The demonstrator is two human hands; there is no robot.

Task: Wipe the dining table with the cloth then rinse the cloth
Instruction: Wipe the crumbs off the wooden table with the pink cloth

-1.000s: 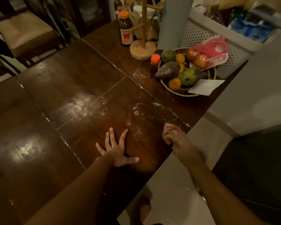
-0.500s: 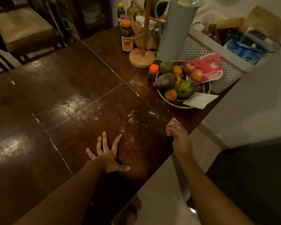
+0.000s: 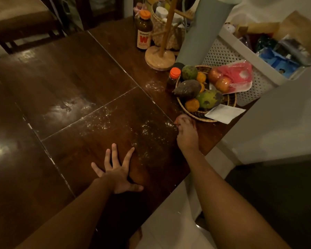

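The dark wooden dining table [image 3: 65, 72] fills the left and centre, with white crumbs or droplets scattered across its middle panel. My left hand [image 3: 118, 172] lies flat on the table near the front edge, fingers spread. My right hand [image 3: 186, 133] grips a small pinkish cloth [image 3: 180, 118] and holds it on the table beside the fruit basket. Most of the cloth is hidden under my fingers.
A woven basket [image 3: 232, 101] of fruit with a white paper slip stands just beyond my right hand. Behind it are a small orange-capped bottle [image 3: 173, 79], a brown bottle [image 3: 143, 31], a wooden stand [image 3: 160, 57], a grey-green jug and a white perforated crate [image 3: 223, 53]. A chair stands at the far left.
My right hand has carried the cloth from the table's near edge forward onto the table, up to the fruit basket. My left hand stays flat on the table.
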